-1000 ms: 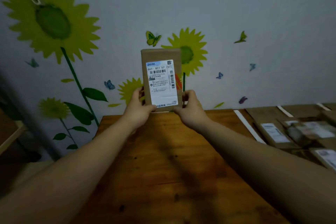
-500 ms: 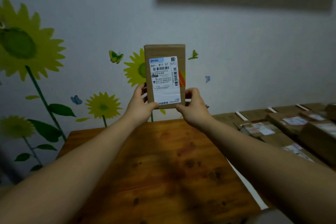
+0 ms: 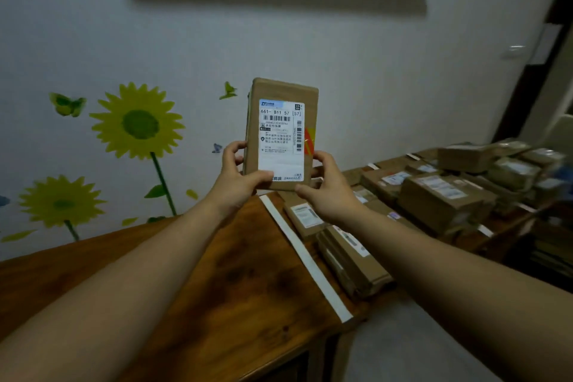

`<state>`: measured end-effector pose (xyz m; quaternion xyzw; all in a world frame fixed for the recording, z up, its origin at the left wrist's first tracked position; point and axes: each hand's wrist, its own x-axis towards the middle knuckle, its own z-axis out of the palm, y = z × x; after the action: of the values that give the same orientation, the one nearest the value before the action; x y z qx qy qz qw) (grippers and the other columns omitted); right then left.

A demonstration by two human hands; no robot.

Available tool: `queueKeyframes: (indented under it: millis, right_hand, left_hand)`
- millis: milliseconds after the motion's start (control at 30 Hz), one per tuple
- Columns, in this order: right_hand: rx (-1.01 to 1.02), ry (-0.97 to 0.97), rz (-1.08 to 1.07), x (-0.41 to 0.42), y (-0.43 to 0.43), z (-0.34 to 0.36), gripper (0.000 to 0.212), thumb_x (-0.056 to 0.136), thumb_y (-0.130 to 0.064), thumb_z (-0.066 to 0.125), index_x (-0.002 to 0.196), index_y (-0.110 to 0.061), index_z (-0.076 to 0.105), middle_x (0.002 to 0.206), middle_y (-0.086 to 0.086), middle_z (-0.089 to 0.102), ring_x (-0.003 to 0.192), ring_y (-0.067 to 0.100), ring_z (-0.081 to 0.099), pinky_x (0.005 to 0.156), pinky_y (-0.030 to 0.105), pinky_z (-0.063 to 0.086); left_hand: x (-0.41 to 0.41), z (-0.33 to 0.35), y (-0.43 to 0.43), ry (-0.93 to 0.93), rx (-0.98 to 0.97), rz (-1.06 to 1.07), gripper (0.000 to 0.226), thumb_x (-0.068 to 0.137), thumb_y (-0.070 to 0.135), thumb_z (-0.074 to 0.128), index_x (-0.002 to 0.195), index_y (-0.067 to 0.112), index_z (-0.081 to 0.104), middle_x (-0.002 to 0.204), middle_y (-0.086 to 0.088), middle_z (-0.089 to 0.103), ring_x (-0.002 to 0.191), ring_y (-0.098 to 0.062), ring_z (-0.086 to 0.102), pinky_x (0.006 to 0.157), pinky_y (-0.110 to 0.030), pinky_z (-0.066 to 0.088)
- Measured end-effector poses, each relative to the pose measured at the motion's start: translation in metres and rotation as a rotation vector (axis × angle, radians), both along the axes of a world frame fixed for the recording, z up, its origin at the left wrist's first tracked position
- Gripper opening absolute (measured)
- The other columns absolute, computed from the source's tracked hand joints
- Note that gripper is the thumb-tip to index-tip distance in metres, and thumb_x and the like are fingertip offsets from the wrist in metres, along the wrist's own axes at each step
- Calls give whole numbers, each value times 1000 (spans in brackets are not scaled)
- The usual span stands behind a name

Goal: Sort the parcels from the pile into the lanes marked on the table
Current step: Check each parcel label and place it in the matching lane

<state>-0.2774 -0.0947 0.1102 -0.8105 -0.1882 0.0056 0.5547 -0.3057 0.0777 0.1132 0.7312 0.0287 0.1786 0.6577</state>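
Note:
A flat brown cardboard parcel (image 3: 280, 121) with a white shipping label stands upright in the air above the far edge of the wooden table (image 3: 217, 288). My left hand (image 3: 237, 178) grips its lower left corner, thumb across the label. My right hand (image 3: 325, 187) grips its lower right corner. A white tape strip (image 3: 305, 257) marks a lane border on the table. Right of that strip lie several brown parcels (image 3: 347, 251). Further right a pile of parcels (image 3: 446, 195) covers the table.
A white wall with sunflower and butterfly stickers (image 3: 139, 124) stands behind the table. The table's near edge (image 3: 279, 350) drops off in front of me, with pale floor (image 3: 403, 344) below. A dark door frame (image 3: 545, 49) rises at the far right.
The view has swung to the right, bringing the taped lane and the parcel pile into sight. Both hands keep the same hold on the upright parcel.

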Motion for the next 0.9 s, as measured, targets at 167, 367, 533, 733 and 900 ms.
queueKeyframes:
  millis: [167,367,533,733,900]
  right_hand:
    - [108,74,-86,18,-62,-7,87,83,-16,74,149,-33,19,132,2,49,107,12,57,81,27,54]
    - [225,101,-273,63,-108,-10,83,88,-25,67,151,-35,14,144,7,43,116,25,57,95,46,51]
    - [233,81,-382,90,-119,-18,86,85,-28,69,147,-46,11,143,2,47,119,25,57,96,53,50]
    - [66,-27,-323,105,-141,-22,91,89,-15,64,151,-36,1,131,-20,44,117,1,43,101,30,43]
    - [42,-8,-375,125,-222,-27,102,90,-17,66,150,-41,-12,153,-10,34,133,12,40,96,26,40]
  left_hand:
    - [32,-6,-38,185,-55,-156,51,87,7,61,122,35,38,112,-4,56,94,-25,63,76,-40,57]
    - [77,-14,-61,347,102,-365,42,87,12,58,121,36,51,118,-5,60,105,-27,58,89,-47,51]
    - [122,-17,-85,345,78,-411,34,89,18,56,115,41,55,117,-6,63,104,-29,60,88,-47,51]
    - [165,-19,-158,307,-62,-480,68,93,13,50,147,41,19,110,8,60,92,-20,63,78,-40,52]
    - [193,-18,-229,336,-30,-546,69,86,2,55,138,39,28,122,-5,57,99,-28,60,83,-45,54]
